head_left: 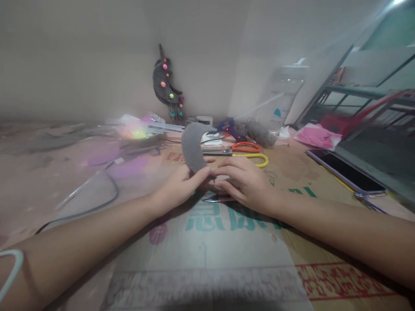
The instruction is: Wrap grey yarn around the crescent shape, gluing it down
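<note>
A grey yarn-wrapped crescent moon (192, 147) stands tilted above the table, its lower end between my hands. My left hand (181, 186) grips that lower end, thumb in front and fingers mostly hidden behind. Close by on the right, my right hand (245, 183) has its fingers curled and the fingertips brought in at the moon's lower tip. What those fingertips pinch, if anything, is too small to make out. Under the hands lies a thin metal tool (214, 199), partly covered. Just behind them are scissors (223, 150) with one orange and one yellow handle.
A finished-looking crescent with coloured pompoms (161, 84) hangs on the wall. Along the back lie a blue glue gun (231, 128), grey yarn (259, 133), a plastic bottle (280, 99) and bagged pompoms (136, 129). A phone (346, 170) and a pink packet (317, 136) are at right.
</note>
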Action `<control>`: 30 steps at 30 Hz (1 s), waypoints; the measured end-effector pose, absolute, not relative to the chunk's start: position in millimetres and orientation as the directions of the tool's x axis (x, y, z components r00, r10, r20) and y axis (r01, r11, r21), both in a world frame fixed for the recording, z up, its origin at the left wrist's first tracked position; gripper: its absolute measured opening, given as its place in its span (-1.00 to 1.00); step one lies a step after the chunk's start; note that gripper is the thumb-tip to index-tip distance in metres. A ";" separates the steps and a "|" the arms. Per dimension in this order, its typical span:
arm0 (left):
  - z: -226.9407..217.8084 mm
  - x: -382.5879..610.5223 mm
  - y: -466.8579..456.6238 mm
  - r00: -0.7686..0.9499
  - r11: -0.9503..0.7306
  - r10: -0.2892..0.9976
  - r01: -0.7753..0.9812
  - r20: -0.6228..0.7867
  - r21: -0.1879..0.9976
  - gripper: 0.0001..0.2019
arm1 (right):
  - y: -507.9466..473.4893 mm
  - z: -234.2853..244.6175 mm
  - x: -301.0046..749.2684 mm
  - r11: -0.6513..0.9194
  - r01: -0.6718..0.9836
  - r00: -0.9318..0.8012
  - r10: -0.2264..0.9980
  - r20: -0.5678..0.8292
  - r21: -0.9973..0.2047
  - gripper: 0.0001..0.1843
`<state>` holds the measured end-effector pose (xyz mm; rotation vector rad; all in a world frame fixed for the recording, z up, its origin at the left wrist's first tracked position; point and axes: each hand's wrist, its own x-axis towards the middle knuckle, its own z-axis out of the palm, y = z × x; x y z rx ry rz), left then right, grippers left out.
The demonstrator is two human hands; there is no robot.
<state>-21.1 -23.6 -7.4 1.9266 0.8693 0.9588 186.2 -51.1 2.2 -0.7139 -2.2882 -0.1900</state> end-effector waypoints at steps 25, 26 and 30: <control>-7.4 -27.4 -4.7 0.146 -0.236 0.963 0.039 0.228 0.971 -0.62 | -53.6 30.9 195.0 0.427 0.635 -0.336 0.903 0.268 -0.644 -0.84; -9.2 -28.6 -2.7 0.131 -0.239 0.964 0.040 0.232 0.970 -0.62 | -56.0 39.2 197.6 0.413 0.617 -0.348 0.907 0.238 -0.671 -0.83; -12.2 -30.4 1.8 0.091 -0.228 0.970 0.032 0.224 0.973 -0.61 | -64.7 72.2 216.3 0.508 0.612 -0.578 0.810 0.095 -0.606 -0.76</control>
